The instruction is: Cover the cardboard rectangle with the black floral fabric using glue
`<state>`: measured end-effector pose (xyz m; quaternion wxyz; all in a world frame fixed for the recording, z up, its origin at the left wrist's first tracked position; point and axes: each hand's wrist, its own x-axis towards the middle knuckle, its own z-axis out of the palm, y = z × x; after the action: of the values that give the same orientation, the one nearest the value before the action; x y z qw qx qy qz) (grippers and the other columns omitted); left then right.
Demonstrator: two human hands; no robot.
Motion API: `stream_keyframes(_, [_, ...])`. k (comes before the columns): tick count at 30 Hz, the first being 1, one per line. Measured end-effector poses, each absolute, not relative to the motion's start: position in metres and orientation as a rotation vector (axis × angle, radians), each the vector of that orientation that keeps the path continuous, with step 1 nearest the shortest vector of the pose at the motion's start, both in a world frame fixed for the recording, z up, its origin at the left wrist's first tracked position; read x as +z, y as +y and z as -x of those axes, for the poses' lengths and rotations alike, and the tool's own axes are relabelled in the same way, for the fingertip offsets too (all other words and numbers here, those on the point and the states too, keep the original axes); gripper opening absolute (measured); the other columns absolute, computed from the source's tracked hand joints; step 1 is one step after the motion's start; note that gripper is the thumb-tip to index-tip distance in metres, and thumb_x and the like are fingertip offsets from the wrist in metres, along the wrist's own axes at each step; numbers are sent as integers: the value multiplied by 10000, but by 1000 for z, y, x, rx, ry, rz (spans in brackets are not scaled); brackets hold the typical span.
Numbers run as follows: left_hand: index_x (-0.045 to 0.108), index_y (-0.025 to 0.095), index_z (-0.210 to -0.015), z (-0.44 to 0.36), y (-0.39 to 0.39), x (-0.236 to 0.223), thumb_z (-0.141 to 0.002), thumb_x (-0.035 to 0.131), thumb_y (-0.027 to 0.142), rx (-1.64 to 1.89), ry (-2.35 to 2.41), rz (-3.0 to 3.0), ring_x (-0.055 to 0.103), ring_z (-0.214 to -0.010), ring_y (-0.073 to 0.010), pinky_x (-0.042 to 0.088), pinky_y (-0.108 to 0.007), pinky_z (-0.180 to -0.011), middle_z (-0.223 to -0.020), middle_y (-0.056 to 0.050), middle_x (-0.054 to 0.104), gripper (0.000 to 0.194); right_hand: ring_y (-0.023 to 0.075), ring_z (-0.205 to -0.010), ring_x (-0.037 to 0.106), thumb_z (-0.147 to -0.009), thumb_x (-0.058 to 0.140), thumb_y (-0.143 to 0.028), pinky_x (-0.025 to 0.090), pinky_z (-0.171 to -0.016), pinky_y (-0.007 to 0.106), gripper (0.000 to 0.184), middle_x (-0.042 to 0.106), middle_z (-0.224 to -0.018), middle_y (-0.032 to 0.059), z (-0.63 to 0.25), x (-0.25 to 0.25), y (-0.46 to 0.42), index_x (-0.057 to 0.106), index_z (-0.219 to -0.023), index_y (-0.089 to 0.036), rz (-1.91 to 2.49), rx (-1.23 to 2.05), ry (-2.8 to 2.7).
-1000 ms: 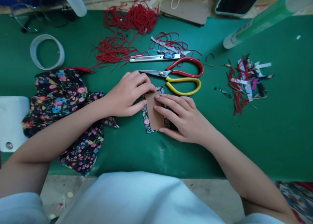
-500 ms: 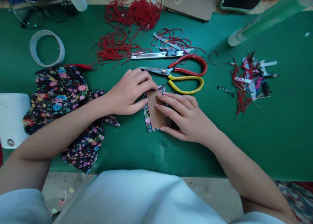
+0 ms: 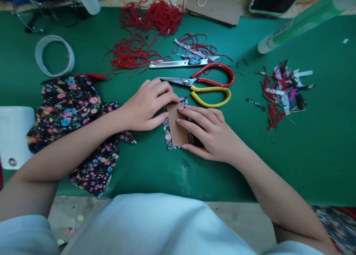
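Note:
A small brown cardboard rectangle (image 3: 178, 131) lies on a slightly larger piece of dark floral fabric (image 3: 167, 135), whose border shows around it. My left hand (image 3: 151, 103) grips the piece at its upper left, index finger at the top edge and thumb at the left edge. From the right, my right hand (image 3: 208, 132) holds the same piece: two fingertips press on the cardboard, and the thumb touches its lower right corner. Just above lie scissors (image 3: 185, 81) with one red and one yellow handle. Larger floral fabric (image 3: 72, 110) lies partly under my left forearm.
Beyond the scissors are a utility knife (image 3: 178, 63) and tangled red cord (image 3: 164, 16). A tape roll (image 3: 39, 58) sits at left near a white box (image 3: 15, 136). Right are scraps (image 3: 283, 90) and a green tube (image 3: 300, 23); a phone (image 3: 275, 1) lies at the back.
Both hands and the cardboard piece stay where they were. Only the view has shifted very slightly.

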<state>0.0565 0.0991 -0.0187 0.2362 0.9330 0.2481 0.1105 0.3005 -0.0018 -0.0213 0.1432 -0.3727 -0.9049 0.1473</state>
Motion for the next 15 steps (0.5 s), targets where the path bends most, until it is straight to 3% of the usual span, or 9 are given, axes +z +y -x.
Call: stream_keyframes(15, [610, 233, -1231, -56, 99, -18, -900, 528, 264, 330, 637, -2604, 559, -1004, -279, 418, -443, -847, -1087, -95, 626, 342, 322, -1395, 455, -967, 500, -529, 351, -1059, 468, 575, 521, -1505, 179, -301, -22, -2, 511, -1404, -156, 1078, 384, -2627])
